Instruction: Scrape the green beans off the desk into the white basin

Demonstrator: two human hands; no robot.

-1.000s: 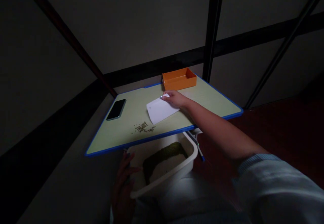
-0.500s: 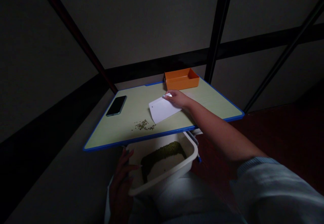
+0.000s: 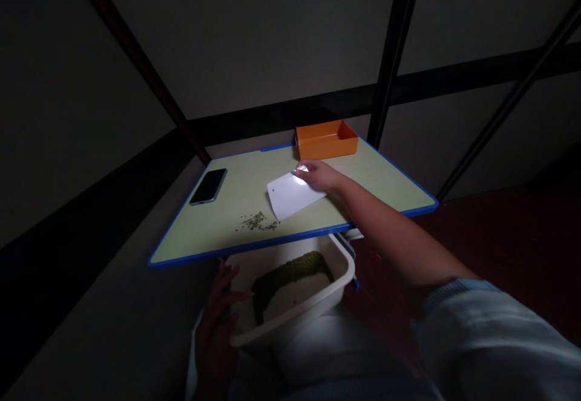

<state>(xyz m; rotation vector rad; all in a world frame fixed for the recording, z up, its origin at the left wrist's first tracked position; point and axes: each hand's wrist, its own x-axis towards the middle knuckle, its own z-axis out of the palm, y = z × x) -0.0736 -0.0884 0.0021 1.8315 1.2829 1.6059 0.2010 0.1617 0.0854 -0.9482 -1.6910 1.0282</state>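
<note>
A flat white plastic scraper (image 3: 293,196) is pinched in my right hand (image 3: 318,175), tilted over the tabletop. Just left of its lower corner lies a small scatter of greenish grains (image 3: 258,221). Below the table's front edge, a white plastic tub (image 3: 290,318) rests on my lap. Inside it, more green grains (image 3: 295,268) are heaped along the far and left sides. My left hand (image 3: 222,310) grips the tub's left rim, fingers over the edge; it is dim there.
The pale green table (image 3: 245,177) has a blue edge. An orange open box (image 3: 327,141) stands at its back right, behind my right hand. A dark-screened phone (image 3: 209,186) lies on the left. Panelled walls (image 3: 272,38) rise close behind and to the left.
The hands, scraper and grains keep nearly the same places. A bright glare on the scraper beside my right fingers has grown. The view has shifted very slightly.
</note>
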